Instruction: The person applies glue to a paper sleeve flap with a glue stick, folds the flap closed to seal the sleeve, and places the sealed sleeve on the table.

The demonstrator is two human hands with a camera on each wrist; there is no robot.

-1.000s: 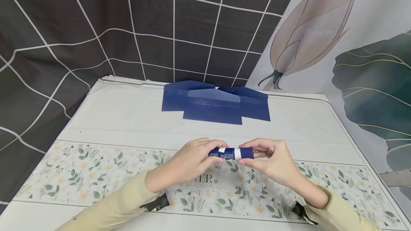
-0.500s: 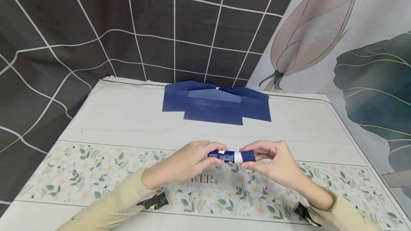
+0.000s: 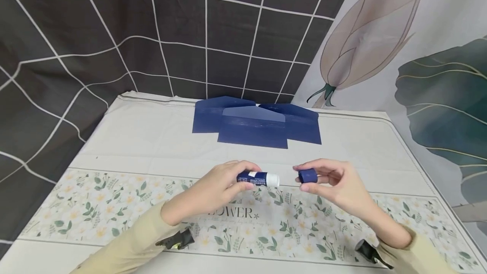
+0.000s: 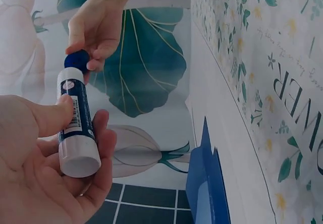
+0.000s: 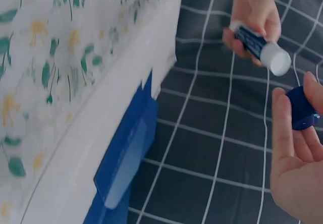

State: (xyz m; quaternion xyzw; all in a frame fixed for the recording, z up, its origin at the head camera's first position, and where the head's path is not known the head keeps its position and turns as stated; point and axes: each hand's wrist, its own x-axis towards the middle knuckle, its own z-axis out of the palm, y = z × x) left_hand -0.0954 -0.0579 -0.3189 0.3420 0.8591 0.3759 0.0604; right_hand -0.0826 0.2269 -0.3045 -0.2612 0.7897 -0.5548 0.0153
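Head view: the desk (image 3: pixel 140 138) has a white cover with a flowery band across it, and three navy envelopes (image 3: pixel 251 130) overlap at 12 o'clock by the far edge. Dark curtain (image 3: pixel 182 28) with white grid lines from about 9 round to 12, pale curtain (image 3: pixel 365 33) with big plant prints at 2. The left hand (image 3: pixel 213 189) has its grip closed round a tube (image 3: pixel 262 179), white end bare and aimed at 3 o'clock. Out that way, the right hand (image 3: pixel 344 185) pinches a blue cap (image 3: pixel 308 176), clear of the tube, grip only as wide as the cap. Both are in front of the envelopes. The left palm covers the tube's back end, the left arm hides the start of the lettering (image 3: pixel 232 212), and the sleeves (image 3: pixel 125 240) run out of frame.

Left wrist: tube at 9 o'clock, thumb on its label (image 4: pixel 75 110), print too tiny for me to read. The cap sits at 10 and overlaps the tube's far end, so the gap's hard to judge. Envelopes are nearly edge-on at 5.

Right wrist: cap at 3 o'clock, right hand cut off by the frame. Tube's up around 2, kinda blurry. Envelopes at 7, bottom cropped.
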